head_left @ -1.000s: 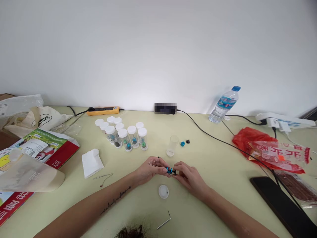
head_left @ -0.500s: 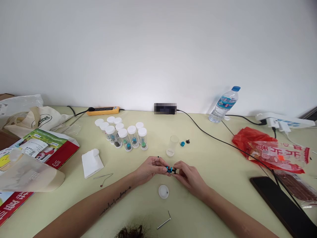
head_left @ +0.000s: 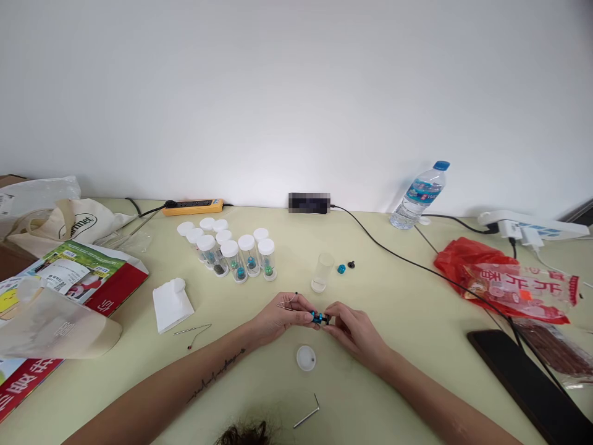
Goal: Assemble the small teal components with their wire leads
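Note:
My left hand (head_left: pixel 280 322) and my right hand (head_left: pixel 353 329) meet at the middle of the table, both pinching a small blue and black part (head_left: pixel 319 318) between their fingertips. A thin wire piece pokes out above my left fingers. Just below the hands lies a white cap (head_left: pixel 306 358). Behind them stands an open clear vial (head_left: pixel 323 272), with a loose blue part (head_left: pixel 341 269) and a black part (head_left: pixel 351 265) beside it.
Several capped vials (head_left: pixel 234 252) stand at the back left. A hex key (head_left: pixel 307 416) lies near the front edge, a pin (head_left: pixel 193 330) and folded tissue (head_left: pixel 172 304) to the left. Bags and boxes (head_left: pixel 55 290) fill the left, a water bottle (head_left: pixel 419 196), red snack bags (head_left: pixel 514 281), cable and black slab (head_left: pixel 528 383) the right.

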Tool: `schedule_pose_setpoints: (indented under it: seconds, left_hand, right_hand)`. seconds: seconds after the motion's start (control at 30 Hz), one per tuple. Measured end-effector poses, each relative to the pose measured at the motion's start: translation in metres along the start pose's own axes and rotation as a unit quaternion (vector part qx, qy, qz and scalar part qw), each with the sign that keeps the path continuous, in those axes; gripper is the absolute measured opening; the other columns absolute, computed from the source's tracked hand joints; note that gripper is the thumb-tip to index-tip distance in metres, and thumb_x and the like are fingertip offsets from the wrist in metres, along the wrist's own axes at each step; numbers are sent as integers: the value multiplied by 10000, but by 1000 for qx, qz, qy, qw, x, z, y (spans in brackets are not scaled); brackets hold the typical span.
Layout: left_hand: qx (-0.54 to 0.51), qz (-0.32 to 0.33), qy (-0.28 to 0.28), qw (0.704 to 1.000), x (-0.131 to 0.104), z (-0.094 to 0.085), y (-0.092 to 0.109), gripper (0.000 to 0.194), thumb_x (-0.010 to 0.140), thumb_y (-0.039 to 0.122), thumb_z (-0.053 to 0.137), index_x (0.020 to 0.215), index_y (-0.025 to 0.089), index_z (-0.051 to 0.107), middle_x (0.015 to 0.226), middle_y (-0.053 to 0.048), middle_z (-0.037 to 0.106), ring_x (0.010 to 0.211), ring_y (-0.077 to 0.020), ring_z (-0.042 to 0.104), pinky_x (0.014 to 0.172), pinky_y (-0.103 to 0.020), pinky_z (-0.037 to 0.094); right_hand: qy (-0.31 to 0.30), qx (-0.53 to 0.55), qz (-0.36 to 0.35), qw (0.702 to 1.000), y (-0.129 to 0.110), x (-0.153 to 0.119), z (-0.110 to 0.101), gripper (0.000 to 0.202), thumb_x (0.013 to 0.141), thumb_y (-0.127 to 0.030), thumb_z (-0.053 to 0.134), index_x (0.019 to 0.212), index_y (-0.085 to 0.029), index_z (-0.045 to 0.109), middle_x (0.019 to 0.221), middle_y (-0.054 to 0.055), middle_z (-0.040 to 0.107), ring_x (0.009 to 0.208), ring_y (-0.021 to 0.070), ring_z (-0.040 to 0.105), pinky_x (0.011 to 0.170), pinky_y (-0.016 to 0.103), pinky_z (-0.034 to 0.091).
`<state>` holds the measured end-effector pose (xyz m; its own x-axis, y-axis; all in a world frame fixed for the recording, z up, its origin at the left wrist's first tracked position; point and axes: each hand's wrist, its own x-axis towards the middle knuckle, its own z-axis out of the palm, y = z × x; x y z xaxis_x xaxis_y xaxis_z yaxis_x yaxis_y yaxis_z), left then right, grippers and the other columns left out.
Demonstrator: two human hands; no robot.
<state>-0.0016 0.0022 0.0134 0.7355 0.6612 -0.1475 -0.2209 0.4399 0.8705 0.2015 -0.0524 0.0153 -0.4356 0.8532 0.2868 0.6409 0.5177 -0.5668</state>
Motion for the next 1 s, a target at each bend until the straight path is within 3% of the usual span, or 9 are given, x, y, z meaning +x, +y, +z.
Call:
schedule_pose_setpoints:
  seconds: [0.1,0.3,0.5,0.73,1.0]
  left_hand:
    - [3,-3,-7,1000,-1,1,0,212,660,213,679,822,89,619,849,-110,655,764,-190,624,808,-373,444]
    - [-2,1,11,1000,0,0,-1,238,644,233,691,823,93,622,842,-98,655,762,-193,627,832,-384,439]
    - [-1,2,9,1000,1,2,-1,264,642,240,693,847,86,628,855,-112,656,753,-197,628,806,-387,455]
    - [-3,11,16,1000,1,1,-1,250,647,238,690,838,89,627,849,-104,656,765,-192,628,818,-369,446]
    - [12,-4,-2,1000,-1,2,0,236,629,221,703,805,86,623,807,-100,656,752,-194,627,786,-360,452]
  right_hand:
    - [-13,-9,4,1000,1,0,-1,128,894,-303,408,846,-196,459,675,-9,558,551,100,490,515,212,355]
    - [15,16,-13,1000,1,0,1,129,916,-239,347,993,-214,448,921,40,572,653,99,526,580,211,392]
    - [-9,-3,3,1000,1,0,0,148,902,-296,386,814,-197,453,689,4,563,566,109,481,524,220,357]
    - [7,18,-1,1000,-2,1,-2,144,908,-279,368,999,-213,457,876,34,571,580,94,496,538,209,378]
    - [-28,-5,-12,1000,6,-1,1,218,927,-287,299,833,-191,471,731,17,545,607,114,487,567,227,369]
